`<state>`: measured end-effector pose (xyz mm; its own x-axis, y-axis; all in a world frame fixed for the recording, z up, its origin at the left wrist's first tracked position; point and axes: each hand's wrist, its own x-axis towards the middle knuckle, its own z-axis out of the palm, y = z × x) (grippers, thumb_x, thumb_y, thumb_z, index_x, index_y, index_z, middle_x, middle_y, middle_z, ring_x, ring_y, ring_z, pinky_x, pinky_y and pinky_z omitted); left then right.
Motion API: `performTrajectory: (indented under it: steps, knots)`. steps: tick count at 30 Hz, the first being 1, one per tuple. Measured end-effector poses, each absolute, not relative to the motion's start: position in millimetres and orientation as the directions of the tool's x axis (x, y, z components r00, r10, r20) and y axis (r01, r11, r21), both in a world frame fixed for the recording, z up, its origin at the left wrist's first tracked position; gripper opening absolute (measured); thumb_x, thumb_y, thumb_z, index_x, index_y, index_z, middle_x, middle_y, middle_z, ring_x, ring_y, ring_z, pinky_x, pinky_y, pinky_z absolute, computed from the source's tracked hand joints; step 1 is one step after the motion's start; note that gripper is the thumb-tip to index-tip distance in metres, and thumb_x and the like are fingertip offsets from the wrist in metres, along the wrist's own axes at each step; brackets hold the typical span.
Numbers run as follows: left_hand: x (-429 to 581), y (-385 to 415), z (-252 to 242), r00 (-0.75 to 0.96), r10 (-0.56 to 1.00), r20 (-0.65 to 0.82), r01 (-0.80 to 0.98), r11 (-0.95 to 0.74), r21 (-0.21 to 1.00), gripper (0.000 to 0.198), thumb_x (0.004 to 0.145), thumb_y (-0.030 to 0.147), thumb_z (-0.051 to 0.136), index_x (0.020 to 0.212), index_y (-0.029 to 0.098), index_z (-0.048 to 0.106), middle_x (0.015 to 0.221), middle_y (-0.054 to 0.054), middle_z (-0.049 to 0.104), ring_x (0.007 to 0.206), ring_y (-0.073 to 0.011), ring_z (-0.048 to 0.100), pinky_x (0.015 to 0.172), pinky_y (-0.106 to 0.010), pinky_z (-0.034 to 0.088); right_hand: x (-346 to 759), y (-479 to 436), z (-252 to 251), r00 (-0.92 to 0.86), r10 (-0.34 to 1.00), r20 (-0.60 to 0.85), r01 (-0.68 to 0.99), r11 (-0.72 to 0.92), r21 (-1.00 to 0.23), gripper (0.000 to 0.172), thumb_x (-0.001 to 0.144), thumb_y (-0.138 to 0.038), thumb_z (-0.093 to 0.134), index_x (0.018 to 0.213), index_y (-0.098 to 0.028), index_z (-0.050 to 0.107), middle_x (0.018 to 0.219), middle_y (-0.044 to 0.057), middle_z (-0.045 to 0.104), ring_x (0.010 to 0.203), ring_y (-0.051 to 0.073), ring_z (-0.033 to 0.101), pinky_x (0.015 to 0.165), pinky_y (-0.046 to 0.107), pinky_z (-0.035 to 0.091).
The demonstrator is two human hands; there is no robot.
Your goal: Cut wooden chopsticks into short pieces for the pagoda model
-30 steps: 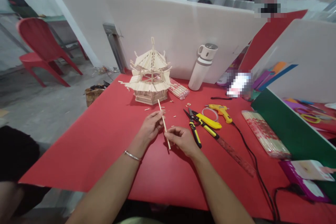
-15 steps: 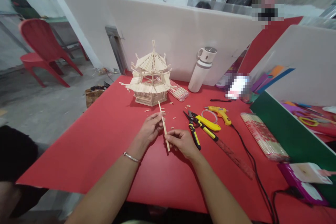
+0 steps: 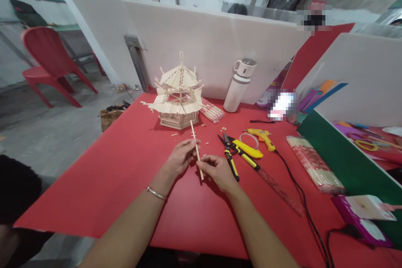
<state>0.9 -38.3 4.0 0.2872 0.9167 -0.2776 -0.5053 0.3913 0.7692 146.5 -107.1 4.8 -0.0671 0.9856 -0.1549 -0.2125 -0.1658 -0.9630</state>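
Left hand (image 3: 180, 160): pinching the thin stick (image 3: 196, 149) mid-length, centre frame
Right hand (image 3: 217, 170): fingers closed on its lower end; keep both grips light and steady
Cutters (image 3: 231, 154): just right, on the counter (image 3: 119, 176)
Stick pagoda (image 3: 178, 94): upper centre, beyond

Both hands (image 3: 201, 163) seemingly pinched, fingertips together

A red table (image 3: 103, 176) is seen, bounded at its far edge by a white partition. At the far middle a model pavilion of wooden sticks (image 3: 177, 94) is set, with a wrapped bundle of sticks (image 3: 212, 111) just to its right and a white flask (image 3: 238, 86) further right. Short stick offcuts (image 3: 201, 136) are scattered near the model. To the right, yellow-handled cutters (image 3: 234, 153), a yellow glue gun (image 3: 261, 137), a ruler (image 3: 279, 190) and a packet of skewers (image 3: 314, 169) are laid
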Motion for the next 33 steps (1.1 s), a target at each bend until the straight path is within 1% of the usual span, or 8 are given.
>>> performTrajectory:
  steps: [3,8,14,18,21,27,30,33]
  knots:
    - [1,-40,5,0.271,0.921,-0.280,-0.503,0.384,0.774,0.043,0.060,0.038,0.093,0.088,0.012,0.073,0.069,0.000,0.067,0.048,-0.0059,0.052,0.041,-0.018,0.039,147,-107,5,-0.076,0.984,-0.160,-0.217,-0.173,-0.961,0.035,0.068,-0.049,0.085,0.078,-0.018,0.073,0.056,-0.004,0.061,0.042,0.007,0.045,0.041,0.021,0.037]
    - [2,-41,9,0.252,0.928,-0.275,-0.510,0.369,0.777,0.044,0.060,0.039,0.092,0.089,0.013,0.071,0.067,0.002,0.065,0.046,-0.0057,0.050,0.038,-0.017,0.036,150,-109,7,-0.177,0.966,-0.189,-0.196,-0.223,-0.955,0.044,0.081,-0.059,0.072,0.074,-0.016,0.071,0.052,-0.002,0.060,0.038,0.006,0.043,0.038,0.020,0.033]
    - [2,-40,9,0.222,0.941,-0.253,-0.523,0.335,0.784,0.045,0.059,0.040,0.093,0.086,0.013,0.070,0.059,0.004,0.060,0.044,-0.0052,0.048,0.037,-0.017,0.034,150,-110,7,-0.169,0.971,-0.167,-0.201,-0.200,-0.959,0.032,0.073,-0.047,0.082,0.079,-0.017,0.073,0.063,0.000,0.067,0.047,0.008,0.052,0.046,0.021,0.043]
    - [2,-42,10,0.272,0.926,-0.263,-0.471,0.367,0.802,0.047,0.059,0.044,0.092,0.086,0.013,0.071,0.060,0.003,0.061,0.044,-0.0069,0.050,0.036,-0.019,0.036,149,-110,10,-0.111,0.977,-0.182,-0.218,-0.202,-0.955,0.034,0.070,-0.048,0.083,0.080,-0.016,0.073,0.059,-0.001,0.064,0.046,0.009,0.051,0.043,0.021,0.040]
    - [2,-43,10,0.299,0.915,-0.269,-0.458,0.385,0.801,0.047,0.056,0.042,0.094,0.087,0.012,0.073,0.070,-0.001,0.068,0.049,-0.0070,0.054,0.041,-0.019,0.042,149,-110,14,-0.094,0.978,-0.185,-0.224,-0.202,-0.954,0.036,0.068,-0.048,0.084,0.080,-0.016,0.073,0.057,-0.002,0.063,0.046,0.009,0.051,0.042,0.021,0.038]
    - [1,-43,10,0.326,0.908,-0.264,-0.464,0.397,0.792,0.043,0.060,0.040,0.093,0.088,0.012,0.075,0.071,-0.002,0.070,0.050,-0.0062,0.054,0.046,-0.018,0.046,149,-108,15,-0.067,0.980,-0.189,-0.223,-0.199,-0.954,0.037,0.065,-0.047,0.086,0.079,-0.016,0.072,0.056,-0.003,0.061,0.045,0.008,0.047,0.043,0.021,0.037]
    - [2,-44,12,0.335,0.907,-0.256,-0.457,0.394,0.797,0.043,0.061,0.040,0.092,0.090,0.011,0.076,0.073,-0.004,0.071,0.052,-0.0065,0.056,0.046,-0.017,0.044,148,-107,14,-0.035,0.981,-0.190,-0.222,-0.193,-0.956,0.038,0.065,-0.048,0.085,0.077,-0.015,0.072,0.056,-0.003,0.061,0.045,0.007,0.045,0.046,0.022,0.039]
    - [4,-46,13,0.301,0.916,-0.265,-0.443,0.380,0.812,0.042,0.055,0.035,0.094,0.086,0.011,0.077,0.069,-0.003,0.071,0.049,-0.0060,0.055,0.044,-0.016,0.040,148,-107,13,-0.026,0.984,-0.175,-0.201,-0.176,-0.964,0.038,0.066,-0.049,0.085,0.078,-0.016,0.072,0.056,-0.003,0.061,0.046,0.007,0.044,0.046,0.022,0.039]
